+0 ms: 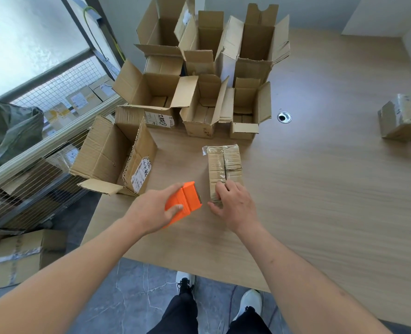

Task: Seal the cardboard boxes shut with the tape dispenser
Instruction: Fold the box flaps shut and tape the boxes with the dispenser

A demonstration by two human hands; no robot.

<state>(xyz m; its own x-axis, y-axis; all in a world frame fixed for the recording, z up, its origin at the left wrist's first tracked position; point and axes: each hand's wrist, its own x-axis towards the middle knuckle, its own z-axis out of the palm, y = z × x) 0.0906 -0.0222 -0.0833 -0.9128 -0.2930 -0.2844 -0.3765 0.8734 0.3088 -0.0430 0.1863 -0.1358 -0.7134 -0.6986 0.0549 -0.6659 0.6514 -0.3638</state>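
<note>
step: taping of one small box (224, 169) is under way; seam down its top is already partly covered with clear tape, flaps closed
box position: lies on the table (320, 201) just in front of the person, long side running away from the body, near end under the right hand
left hand (151, 210): wrapped round the orange tape dispenser (184, 201), thumb on the near side, fingers over the far side; dispenser is held just left of the box, not touching it as far as can be told
right hand (234, 204): fingers curled over the near end of the box, thumb at the lower corner; box is held steady, maybe a tape end is pressed down, too small to tell
tape strip: whether a strip runs from dispenser to box cannot be told
open boxes (199, 80): a cluster at the far side of the table, flaps up, none sealed yet
sealed boxes (403, 119): at the right edge of the table, already taped
progress: judged early to middle, many open boxes left
next move needs: dispenser to be brought onto the near end of the box and drawn along the seam while the box is pinned; then tape cut and pressed flat
risk: light box may slide if hold is loose
</note>
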